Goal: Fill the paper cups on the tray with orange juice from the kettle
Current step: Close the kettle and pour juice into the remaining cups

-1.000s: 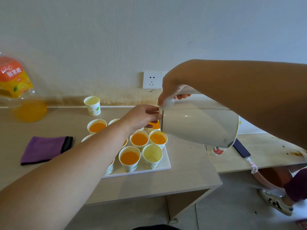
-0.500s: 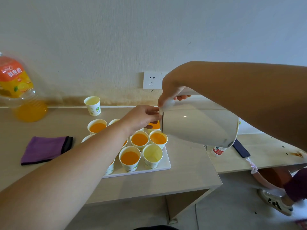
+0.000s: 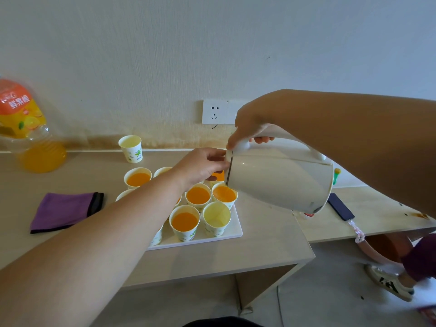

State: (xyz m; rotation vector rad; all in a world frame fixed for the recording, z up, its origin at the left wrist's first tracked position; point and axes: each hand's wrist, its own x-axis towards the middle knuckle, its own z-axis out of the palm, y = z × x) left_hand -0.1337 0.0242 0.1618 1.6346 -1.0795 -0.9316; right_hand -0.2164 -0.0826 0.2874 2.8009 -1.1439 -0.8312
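My right hand [image 3: 251,125] grips the handle of the white kettle [image 3: 280,182], which lies tipped nearly on its side with its mouth facing left over the back right of the white tray [image 3: 236,232]. My left hand [image 3: 200,165] rests its fingers on the kettle's lid rim. Several paper cups stand on the tray; most hold orange juice, such as one [image 3: 184,221] at the front. The front right cup [image 3: 216,217] looks empty. No stream of juice is visible. My left forearm hides some cups.
A lone paper cup [image 3: 131,147] stands near the wall. A large orange juice bottle [image 3: 26,128] is at far left, a purple cloth [image 3: 63,211] beside the tray. A dark phone [image 3: 341,210] lies on the lower right table. A wall socket [image 3: 214,112] is behind. Someone's shoe [image 3: 387,283] is on the floor.
The kettle has shifted slightly and stays tipped over the tray. Both hands keep their hold.
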